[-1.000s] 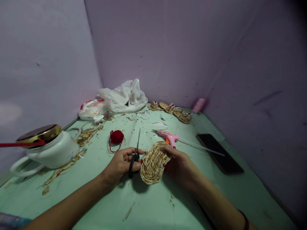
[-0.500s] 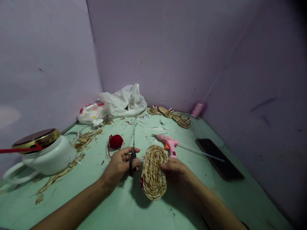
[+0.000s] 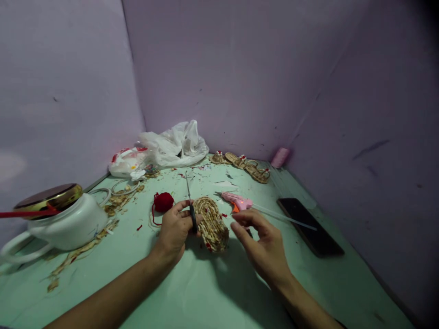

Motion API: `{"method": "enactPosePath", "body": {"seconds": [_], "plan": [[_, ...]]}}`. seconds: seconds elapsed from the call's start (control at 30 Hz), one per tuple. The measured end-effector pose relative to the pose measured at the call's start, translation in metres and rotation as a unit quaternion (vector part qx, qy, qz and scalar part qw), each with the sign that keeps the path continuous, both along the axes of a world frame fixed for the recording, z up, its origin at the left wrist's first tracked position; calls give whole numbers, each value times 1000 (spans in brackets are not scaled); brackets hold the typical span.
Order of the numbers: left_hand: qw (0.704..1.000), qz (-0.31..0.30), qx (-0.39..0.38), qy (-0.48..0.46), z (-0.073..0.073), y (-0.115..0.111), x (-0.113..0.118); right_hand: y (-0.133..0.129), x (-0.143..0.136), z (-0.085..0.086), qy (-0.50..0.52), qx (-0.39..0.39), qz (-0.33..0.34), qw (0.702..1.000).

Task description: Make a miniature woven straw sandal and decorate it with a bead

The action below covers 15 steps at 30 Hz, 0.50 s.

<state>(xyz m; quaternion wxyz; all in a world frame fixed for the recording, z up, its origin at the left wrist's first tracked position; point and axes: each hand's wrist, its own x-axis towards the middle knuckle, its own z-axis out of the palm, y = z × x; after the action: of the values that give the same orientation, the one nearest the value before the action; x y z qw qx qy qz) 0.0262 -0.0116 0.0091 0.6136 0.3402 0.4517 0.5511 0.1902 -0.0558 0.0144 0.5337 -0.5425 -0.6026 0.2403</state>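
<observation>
Tan braided oval (image 3: pixel 211 225), scissors (image 3: pixel 193 218) in left hand (image 3: pixel 174 229)

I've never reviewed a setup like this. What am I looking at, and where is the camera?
There is no machine: these are a person's two bare hands. One camera, worn on the head, looks forward and down at them. The left hand holds black scissors together with the edge of an oval woven piece. The right hand is beside that piece, fingers parted, holding nothing that I can see. On the green table are a red yarn ball, a pink glue gun, a dark phone and a white pot. Farther back are a white plastic bag and small woven sandals.
</observation>
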Motion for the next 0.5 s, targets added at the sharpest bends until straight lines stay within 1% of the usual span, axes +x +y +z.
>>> {"method": "enactPosePath", "body": {"seconds": [0.07, 0.13, 0.23, 0.33, 0.43, 0.5], "plan": [[1000, -4, 2, -1, -2, -1, 1, -3, -3, -3, -65, 33, 58, 996], [1000, -7, 1, -5, -2, -3, 1, -4, -7, -7, -121, 46, 96, 987], [1000, -5, 3, -6, 2, -6, 2, -4, -11, -14, -198, 55, 94, 974], [1000, -4, 5, -7, 5, -8, 3, -2, -13, -20, -249, 68, 79, 963], [1000, -3, 14, -11, 5, -7, 3, 0, -13, -21, -274, 78, 76, 956], [1000, 8, 21, -17, 4, -5, 2, -2, -12, -17, -257, 88, 79, 959]]}}
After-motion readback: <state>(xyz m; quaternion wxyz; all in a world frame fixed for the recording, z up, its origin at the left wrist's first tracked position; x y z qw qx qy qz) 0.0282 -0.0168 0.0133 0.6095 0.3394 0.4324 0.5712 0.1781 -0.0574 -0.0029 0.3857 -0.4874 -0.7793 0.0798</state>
